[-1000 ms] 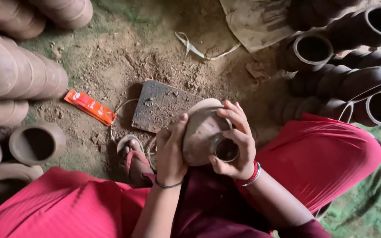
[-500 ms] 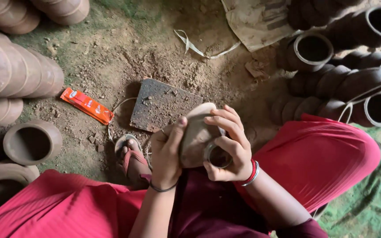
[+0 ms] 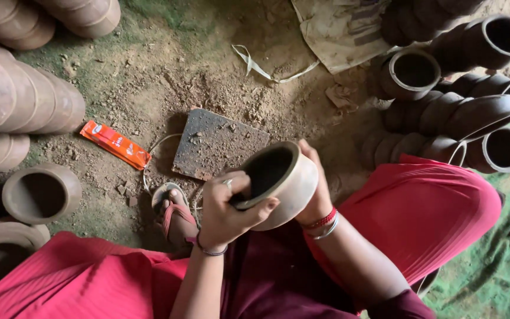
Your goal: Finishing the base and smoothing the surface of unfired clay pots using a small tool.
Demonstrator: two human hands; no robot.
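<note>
Turned since half a second ago: the clay pot (image 3: 278, 183), earlier bottom-up against my palms, now shows me its open mouth, tilted up and to the left.

Item 1, left hand (image 3: 225, 212): fingers curled over the near rim of the pot, thumb pressed along the lip, fingertips reaching inside the mouth. A ring on one finger, a thin bangle at the wrist.

Item 2, right hand (image 3: 317, 189): cupped behind the far wall of the pot, fingers pressed together against the clay; mostly hidden by the pot. Red and silver bangles (image 3: 323, 223) at the wrist.

Item 3, just left of my left fingers: sandalled foot (image 3: 172, 212) on the dirt.

Item 4, just beyond the fingers: flat dark slab (image 3: 216, 145), dusted with soil.

Item 5, farther left of the slab: orange wrapper (image 3: 115, 143), lying flat.

Item 6, well left: one upright pot (image 3: 41, 192), mouth open, with stacked pots (image 3: 25, 100) on their sides above it.

Item 7, well right of my right fingers: heaped darker pots (image 3: 461, 112), some with mouths facing me.

Item 8, farthest: crumpled paper sheet (image 3: 340, 29) and a pale strip (image 3: 267, 68).
</note>
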